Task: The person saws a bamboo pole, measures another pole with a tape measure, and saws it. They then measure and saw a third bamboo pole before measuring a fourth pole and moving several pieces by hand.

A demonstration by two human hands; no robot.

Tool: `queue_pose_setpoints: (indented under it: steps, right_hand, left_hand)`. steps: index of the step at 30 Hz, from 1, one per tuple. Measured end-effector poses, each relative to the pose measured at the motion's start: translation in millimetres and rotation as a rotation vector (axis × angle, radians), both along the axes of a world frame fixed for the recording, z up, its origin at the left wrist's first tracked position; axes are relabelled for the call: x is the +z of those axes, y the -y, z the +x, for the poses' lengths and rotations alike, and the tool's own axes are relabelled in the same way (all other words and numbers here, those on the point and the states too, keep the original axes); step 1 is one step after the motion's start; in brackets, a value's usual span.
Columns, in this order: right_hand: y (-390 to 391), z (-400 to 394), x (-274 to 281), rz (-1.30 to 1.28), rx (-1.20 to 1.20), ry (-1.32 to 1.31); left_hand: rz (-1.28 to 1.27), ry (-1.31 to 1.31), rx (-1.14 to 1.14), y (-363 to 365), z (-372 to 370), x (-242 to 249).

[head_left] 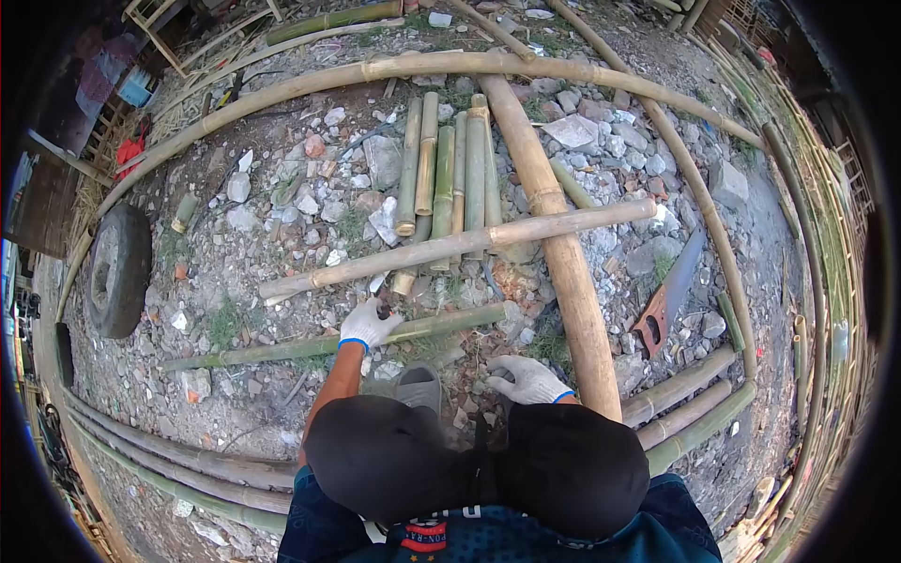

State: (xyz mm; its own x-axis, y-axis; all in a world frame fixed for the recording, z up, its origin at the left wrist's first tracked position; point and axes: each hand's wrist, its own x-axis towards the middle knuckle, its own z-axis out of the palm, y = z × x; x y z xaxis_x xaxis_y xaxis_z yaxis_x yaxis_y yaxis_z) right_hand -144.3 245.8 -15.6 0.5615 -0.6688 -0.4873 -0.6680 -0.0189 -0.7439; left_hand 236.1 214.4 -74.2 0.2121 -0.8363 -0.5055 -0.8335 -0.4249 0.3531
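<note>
My left hand [369, 325], in a white glove with a blue cuff, is over a green bamboo pole [439, 325] lying on the rubble. Its fingers are curled around a small dark thing that I cannot make out. Low by my right knee is my right hand [531, 378], gloved alike, with thumb and fingers apart and nothing visible between them. Beyond the hands, a long pale bamboo pole [526, 232] lies slantwise over several short cut bamboo pieces [444, 188]. A thick bamboo pole [569, 272] runs away from me on the right.
A handsaw [663, 305] with a wooden handle lies at the right. An old tyre [120, 270] stands at the left. A long bent bamboo pole [413, 66] spans the back. More poles [696, 427] lie at the lower right. Broken stones [572, 131] cover the ground.
</note>
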Motion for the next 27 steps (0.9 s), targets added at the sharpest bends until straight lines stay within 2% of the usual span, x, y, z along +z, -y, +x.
queue_pose_setpoints:
  steps: [1,2,6,10,13,14,17,20,23,25,27]
  right_hand:
    - [-2,-3,0,0.017,-0.027,0.001]
    - [-3,-5,-1,0.034,-0.053,0.006]
    - [-6,-13,4,0.013,-0.119,0.036]
    - [-4,-12,12,0.019,-0.144,0.011]
    - [1,-10,10,0.017,-0.148,0.064]
    - [5,-9,11,0.007,-0.157,0.096]
    - [25,-1,18,0.106,-0.191,0.164]
    - [48,20,26,0.033,-0.31,0.313]
    - [67,38,39,-0.106,-0.336,0.421]
    - [74,44,50,-0.176,-0.33,0.487]
    - [69,42,61,-0.139,-0.337,0.419]
  left_hand:
    - [0.09,-0.021,-0.047,3,5,2]
    - [0.25,0.092,-0.128,7,6,-3]
    - [0.232,0.229,-0.029,-12,-22,4]
    - [-0.075,0.176,0.084,-36,-25,-6]
    - [-0.358,0.156,0.088,-42,-27,-3]
    - [-0.274,0.015,0.195,-39,-26,-1]
    - [-0.41,-0.672,0.42,-22,-39,31]
    - [-0.173,-1.171,0.475,-1,-58,85]
    - [-0.075,-1.648,0.309,13,-77,88]
    - [-0.039,-1.724,0.209,18,-91,101]
    - [-0.035,-1.776,0.148,15,-104,102]
